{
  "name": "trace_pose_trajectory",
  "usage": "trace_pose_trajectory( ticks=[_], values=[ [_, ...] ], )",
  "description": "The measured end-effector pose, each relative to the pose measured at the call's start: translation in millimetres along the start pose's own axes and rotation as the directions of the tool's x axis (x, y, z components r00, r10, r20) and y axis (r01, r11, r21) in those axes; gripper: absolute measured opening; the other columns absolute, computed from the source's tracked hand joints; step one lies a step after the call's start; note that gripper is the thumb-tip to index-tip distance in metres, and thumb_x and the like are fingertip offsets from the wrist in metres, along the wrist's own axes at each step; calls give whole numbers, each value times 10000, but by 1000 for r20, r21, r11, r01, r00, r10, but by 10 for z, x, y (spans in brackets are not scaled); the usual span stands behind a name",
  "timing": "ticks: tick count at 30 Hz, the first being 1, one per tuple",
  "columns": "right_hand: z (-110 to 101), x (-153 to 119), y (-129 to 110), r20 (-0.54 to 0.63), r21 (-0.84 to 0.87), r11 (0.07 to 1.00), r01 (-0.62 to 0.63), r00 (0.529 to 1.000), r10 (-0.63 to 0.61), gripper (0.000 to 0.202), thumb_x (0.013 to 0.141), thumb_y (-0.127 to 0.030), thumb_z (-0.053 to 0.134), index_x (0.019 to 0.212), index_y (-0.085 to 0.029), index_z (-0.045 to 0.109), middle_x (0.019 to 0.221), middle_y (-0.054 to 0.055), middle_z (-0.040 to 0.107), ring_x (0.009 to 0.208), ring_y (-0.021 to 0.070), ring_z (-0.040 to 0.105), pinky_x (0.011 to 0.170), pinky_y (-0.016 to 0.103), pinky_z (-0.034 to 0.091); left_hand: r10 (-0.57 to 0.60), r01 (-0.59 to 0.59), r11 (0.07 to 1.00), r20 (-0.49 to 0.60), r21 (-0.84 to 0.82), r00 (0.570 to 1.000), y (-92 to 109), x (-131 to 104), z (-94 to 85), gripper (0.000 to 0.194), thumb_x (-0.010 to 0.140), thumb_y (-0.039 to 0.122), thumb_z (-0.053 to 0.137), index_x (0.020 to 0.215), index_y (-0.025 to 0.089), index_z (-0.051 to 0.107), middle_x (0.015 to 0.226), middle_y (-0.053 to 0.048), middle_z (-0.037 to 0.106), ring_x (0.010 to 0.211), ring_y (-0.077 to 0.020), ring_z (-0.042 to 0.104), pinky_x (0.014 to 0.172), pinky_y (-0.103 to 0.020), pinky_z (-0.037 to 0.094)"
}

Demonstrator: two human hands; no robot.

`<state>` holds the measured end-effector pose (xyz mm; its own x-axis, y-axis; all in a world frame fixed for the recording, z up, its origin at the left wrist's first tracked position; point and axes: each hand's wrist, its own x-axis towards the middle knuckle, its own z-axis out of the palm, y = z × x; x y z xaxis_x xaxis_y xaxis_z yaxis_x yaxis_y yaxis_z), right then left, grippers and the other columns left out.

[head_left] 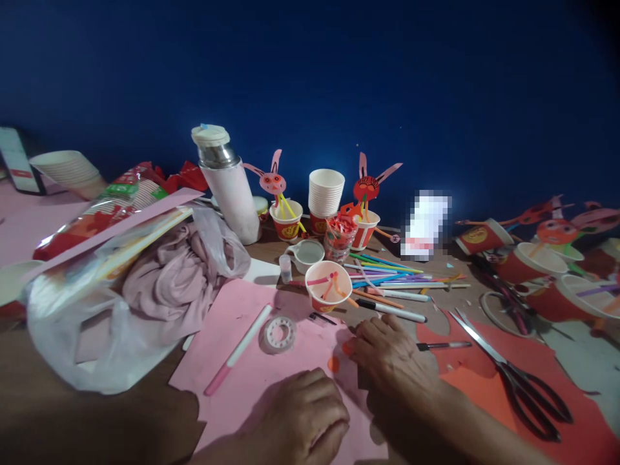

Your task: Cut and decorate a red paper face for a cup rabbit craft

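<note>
Small round orange paper disc: it lies flat on the large pink paper sheet [242, 394], at 8 o'clock from the right fingertips; the disc [334, 364] is near them, with a small gap visible.
Long axis of the disc: none can be told, as the outline looks nearly round.
Second orange piece: this small piece [347, 348] is at the tips of the right hand [394, 352], partly covered; whether it is pinched or only touched, one cannot tell.
Nearer hand: the right one; from the left hand [305, 410], the disc lies at 1 o'clock.
Right hand pose: palm down, back upward, the fingers bent and pointing to about 10 o'clock, the forearm coming from 4 o'clock.
Left hand pose: back upward, the fingers curled inward; their tips are hidden, so one cannot tell if they grip something.
Around the disc: the white ring-shaped tape roll [279, 334] is at 10 o'clock, and the red-and-white paper cup [328, 303] at 12 o'clock.
</note>
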<state>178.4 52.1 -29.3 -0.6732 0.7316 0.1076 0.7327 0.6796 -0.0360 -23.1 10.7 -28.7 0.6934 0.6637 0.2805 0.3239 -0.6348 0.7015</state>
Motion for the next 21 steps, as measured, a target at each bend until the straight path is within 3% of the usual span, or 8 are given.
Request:
trace_pose_trajectory(
  ticks=[4, 8, 14, 21],
  values=[
    [-34, 25, 28, 6, -33, 997, 72, 997, -72, 103, 815, -188, 631, 716, -202, 606, 707, 0, 594, 666, 179, 502, 653, 322, 274, 13, -15, 1000, -79, -18, 997, -53, -21, 75, 138, 794, 97, 490, 754, 187, 587, 702, -17, 619, 670, -142, 526, 596, -233, 389],
    [-70, 40, 39, 27, -74, 987, 140, 990, -138, 88, 816, -147, 618, 742, -194, 607, 707, 7, 595, 652, 179, 497, 625, 323, 275, -17, 17, 1000, -66, 0, 998, -52, -36, 95, 129, 795, 98, 488, 727, 179, 563, 699, -9, 608, 675, -127, 519, 605, -222, 388],
    [-137, 80, -28, 78, -140, 968, 207, 977, -198, 106, 704, -164, 704, 710, -178, 599, 705, 33, 592, 664, 197, 493, 680, 346, 308, -51, 51, 999, -61, 5, 997, -35, -34, 94, 138, 797, 94, 470, 748, 178, 568, 716, -20, 611, 682, -135, 518, 618, -239, 390],
    [-94, 83, -29, 45, -164, 954, 251, 968, -247, 68, 731, -165, 664, 697, -165, 605, 666, 35, 579, 646, 198, 484, 738, 373, 318, -96, 96, 995, -38, -3, 995, -72, -58, 120, 142, 828, 127, 454, 755, 178, 565, 743, -26, 614, 718, -141, 528, 653, -251, 396]
  ],
)
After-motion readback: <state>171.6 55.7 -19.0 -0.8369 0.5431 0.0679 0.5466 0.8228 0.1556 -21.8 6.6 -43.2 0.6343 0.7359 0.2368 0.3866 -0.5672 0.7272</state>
